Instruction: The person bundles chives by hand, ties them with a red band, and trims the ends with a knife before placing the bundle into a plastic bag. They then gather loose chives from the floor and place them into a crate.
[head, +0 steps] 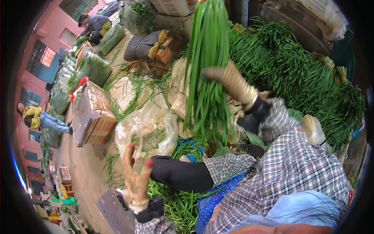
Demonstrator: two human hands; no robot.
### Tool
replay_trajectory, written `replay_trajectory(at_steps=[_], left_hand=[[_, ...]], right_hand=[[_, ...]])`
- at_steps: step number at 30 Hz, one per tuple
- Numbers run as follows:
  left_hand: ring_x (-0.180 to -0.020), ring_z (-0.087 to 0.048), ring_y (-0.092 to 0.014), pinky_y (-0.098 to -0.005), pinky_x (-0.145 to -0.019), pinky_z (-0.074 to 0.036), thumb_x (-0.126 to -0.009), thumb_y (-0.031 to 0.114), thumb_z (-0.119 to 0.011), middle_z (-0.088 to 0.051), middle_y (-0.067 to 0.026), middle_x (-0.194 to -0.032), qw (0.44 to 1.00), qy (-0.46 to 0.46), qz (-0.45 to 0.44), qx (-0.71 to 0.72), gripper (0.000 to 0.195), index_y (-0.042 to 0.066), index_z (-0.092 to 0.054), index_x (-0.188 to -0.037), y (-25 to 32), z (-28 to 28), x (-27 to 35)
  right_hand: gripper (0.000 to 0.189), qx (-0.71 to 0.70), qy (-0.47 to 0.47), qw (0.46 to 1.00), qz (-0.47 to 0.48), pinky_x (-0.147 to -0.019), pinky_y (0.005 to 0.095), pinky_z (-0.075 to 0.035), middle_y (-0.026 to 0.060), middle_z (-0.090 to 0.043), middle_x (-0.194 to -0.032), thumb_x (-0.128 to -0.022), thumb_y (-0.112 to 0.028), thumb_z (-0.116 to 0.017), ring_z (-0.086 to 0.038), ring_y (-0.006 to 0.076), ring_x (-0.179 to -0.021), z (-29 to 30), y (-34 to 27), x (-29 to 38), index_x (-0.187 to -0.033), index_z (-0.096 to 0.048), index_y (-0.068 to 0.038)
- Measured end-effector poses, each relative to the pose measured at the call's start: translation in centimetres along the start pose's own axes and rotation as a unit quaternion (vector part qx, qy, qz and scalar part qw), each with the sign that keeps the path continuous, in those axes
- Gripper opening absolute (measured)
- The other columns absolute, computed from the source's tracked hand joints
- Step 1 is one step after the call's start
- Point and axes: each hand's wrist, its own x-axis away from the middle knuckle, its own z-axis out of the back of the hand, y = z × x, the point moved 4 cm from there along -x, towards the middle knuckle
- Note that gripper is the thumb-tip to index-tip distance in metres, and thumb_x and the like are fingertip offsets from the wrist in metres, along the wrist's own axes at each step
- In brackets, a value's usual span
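My left hand (136, 175), in a tan glove with red fingertips, is raised at the lower left with its fingers apart and nothing between them. My right hand (230, 79), in a worn tan glove and blurred, lies across a long bunch of green leafy stalks (207, 44). Whether its fingers close on the leaves cannot be told. The bunch spans the upper middle, its leaf ends downward; its top is cut off by the frame's edge. Loose cut greens (181, 207) lie by my lap, near a blue dotted cloth (219, 199).
Banded bunches of greens (292, 64) are heaped at the right. A clear plastic bag (146, 125) lies on the littered floor, with a taped carton (99, 114) beyond it. Filled bags (93, 68) line the left. One person stands (43, 118) and another bends over greens (95, 26).
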Motion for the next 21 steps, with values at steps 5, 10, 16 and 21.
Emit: replay_trajectory(at_steps=[5,10,16,21], left_hand=[[-0.135,-0.046,-0.029,-0.0421,-0.112,-0.036,-0.087,0.028,-0.074,-0.048,-0.0173,-0.146,0.986,0.047,0.16,0.003,0.073,0.003,-0.04,-0.147,-5.6,4.6,4.6],[-0.134,-0.046,-0.028,-0.0382,-0.113,-0.036,-0.093,0.021,-0.068,-0.047,-0.0172,-0.146,0.966,0.119,0.228,0.013,0.065,-0.001,-0.04,-0.147,-6.6,6.7,9.1],[-0.135,-0.046,-0.028,-0.0403,-0.11,-0.04,-0.086,0.027,-0.078,-0.047,-0.0166,-0.147,0.944,0.128,0.303,0.018,0.072,0.005,-0.043,-0.145,-13.7,5.9,18.3],[-0.14,-0.038,-0.037,-0.0469,-0.117,-0.029,-0.071,0.052,-0.084,-0.042,-0.0213,-0.149,0.94,0.029,0.306,-0.147,0.099,0.008,-0.04,-0.147,-13.0,-0.4,21.7]], right_hand=[[0.053,0.378,0.051,0.92,0.089,-0.103,0.0474,-0.047,0.0123,-0.064,-0.128,-0.098,-0.047,-0.049,-0.061,0.0266,-0.11,18.6,1.9,-12.2,-0.133,-0.058,-0.008],[0.046,0.39,0.057,0.849,-0.352,-0.091,0.032,-0.049,0.0081,-0.064,-0.125,-0.101,-0.023,-0.052,-0.06,0.0215,-0.11,22.7,16.6,-10.5,-0.143,-0.047,-0.003],[0.044,0.346,-0.124,0.867,-0.336,-0.064,0.0262,-0.05,0.0023,-0.064,-0.094,-0.092,-0.023,-0.064,-0.059,0.0143,-0.078,11.6,24.8,8.3,-0.132,-0.061,-0.006],[0.042,0.455,-0.297,0.735,-0.405,-0.085,0.0307,-0.052,0.0161,-0.069,-0.113,-0.092,-0.027,-0.064,-0.066,0.0237,-0.098,8.7,25.6,13.4,-0.126,-0.062,-0.002]])
